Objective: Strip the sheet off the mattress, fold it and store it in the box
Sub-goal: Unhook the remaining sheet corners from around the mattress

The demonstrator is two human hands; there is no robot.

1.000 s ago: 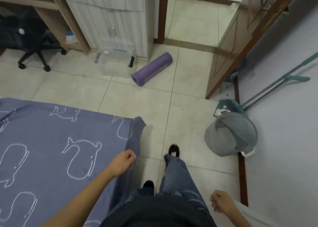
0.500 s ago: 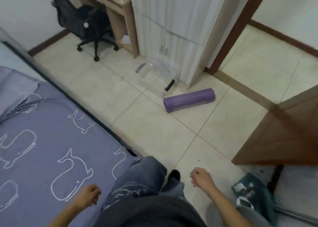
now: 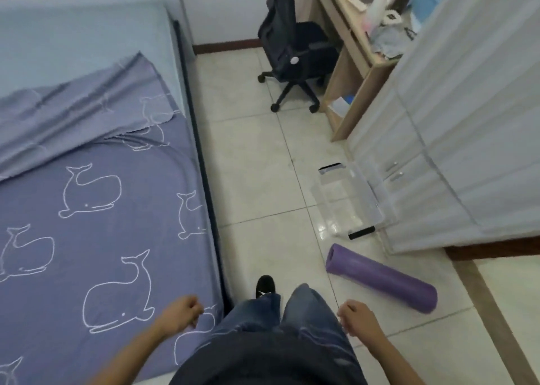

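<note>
While you stood beside the bed, your left hand (image 3: 182, 311) hung over the near edge of the sheet (image 3: 87, 238) with its fingers loosely curled and nothing in them; whether it brushed the cloth could not be told. Your right hand (image 3: 355, 316) hung the same way over the floor (image 3: 257, 156), loosely curled and holding nothing. The sheet, blue-purple with white whale outlines, lay flat over the near part of the mattress (image 3: 81, 34), while its far end was folded back toward you in a loose flap, leaving pale mattress bare beyond it. The box (image 3: 347, 197), clear plastic with black latches at both ends, sat open on the tiles against the foot of the wardrobe (image 3: 467, 121), well apart from the bed. A rolled purple mat (image 3: 382, 279) lay near the box, on your side of it. Further back, a black chair (image 3: 295, 51) stood by a cluttered desk (image 3: 350, 42).
</note>
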